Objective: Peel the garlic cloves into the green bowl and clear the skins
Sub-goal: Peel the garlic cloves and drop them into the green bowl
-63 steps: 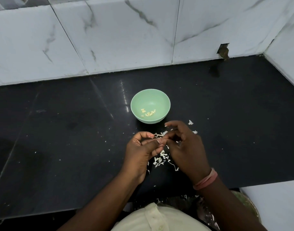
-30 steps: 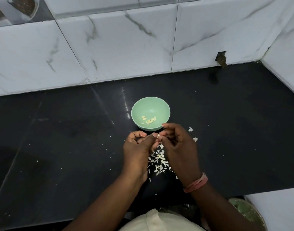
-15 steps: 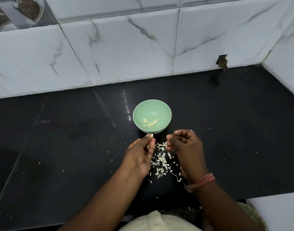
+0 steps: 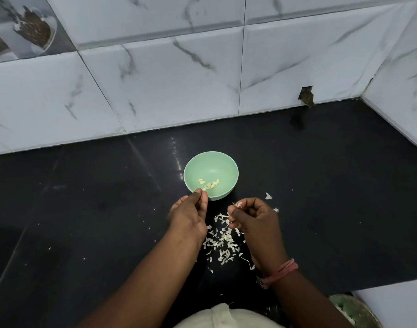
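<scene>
A green bowl (image 4: 226, 166) stands on the black counter (image 4: 84, 209) with several peeled garlic cloves (image 4: 210, 185) in it. My left hand (image 4: 191, 215) reaches to the bowl's near rim, thumb and forefinger pinched together over a small pale clove at their tips. My right hand (image 4: 253, 221) hovers to the right of it, just above the counter, its fingers curled and pinching a bit of garlic skin. A scattered heap of white skins (image 4: 223, 240) lies between and below both hands.
White marble tiles form the back wall (image 4: 179, 91) and a side wall at the right. Stray skin flakes (image 4: 268, 196) lie right of the bowl. A greenish container (image 4: 354, 308) with skins shows below the counter's front edge at lower right.
My hands were together working on a clove and have come apart. My left hand has moved forward to the bowl's rim. My right hand stays back over the skins.
</scene>
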{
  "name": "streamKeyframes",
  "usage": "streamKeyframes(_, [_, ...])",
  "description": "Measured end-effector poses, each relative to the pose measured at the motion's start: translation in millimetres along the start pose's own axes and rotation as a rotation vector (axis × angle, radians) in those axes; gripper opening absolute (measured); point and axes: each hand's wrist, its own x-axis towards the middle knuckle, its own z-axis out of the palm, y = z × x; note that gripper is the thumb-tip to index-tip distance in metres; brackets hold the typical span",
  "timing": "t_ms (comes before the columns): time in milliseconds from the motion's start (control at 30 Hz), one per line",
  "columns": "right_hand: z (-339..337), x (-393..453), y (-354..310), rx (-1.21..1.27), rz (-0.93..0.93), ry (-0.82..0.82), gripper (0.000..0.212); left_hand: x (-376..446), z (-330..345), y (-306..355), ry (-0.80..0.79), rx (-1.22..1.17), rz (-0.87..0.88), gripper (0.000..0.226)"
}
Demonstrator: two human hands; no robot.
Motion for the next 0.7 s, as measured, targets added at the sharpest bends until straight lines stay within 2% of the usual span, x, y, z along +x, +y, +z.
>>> streamKeyframes(67, [-1, 2, 0, -0.004, 0.001, 0.005, 0.011, -4, 1, -1, 0.017, 0.035, 0.024, 0.023])
streamKeyframes(200, [-3, 9, 3, -0.01, 0.0, 0.029, 0.01, -10, 2, -1, 0.033, 0.07, 0.063, 0.024])
streamKeyframes(367, [-15, 21, 17, -0.064, 0.034, 0.162, 0.008, -13, -16, -9, -0.047, 0.198, 0.042, 0.012])
streamKeyframes(433, [-26, 25, 26, -0.217, 0.029, 0.215, 0.013, -12, -26, -15, -0.069, 0.274, -0.012, 0.01])
streamKeyframes(500, [-36, 24, 33, -0.429, -0.019, 0.245, 0.03, -9, -32, -18, -0.082, 0.343, -0.078, 0.015])
streamKeyframes(567, [-42, 20, 33, -0.538, -0.064, 0.271, 0.045, -8, -35, -20, -0.081, 0.427, -0.129, 0.02])
streamKeyframes(633, [-48, 18, 30, -0.623, -0.101, 0.286, 0.041, -8, -39, -26, -0.075, 0.508, -0.141, 0.024])
streamKeyframes(700, [-52, 15, 25, -0.713, -0.125, 0.259, 0.023, -10, -41, -32, -0.089, 0.55, -0.106, 0.018])
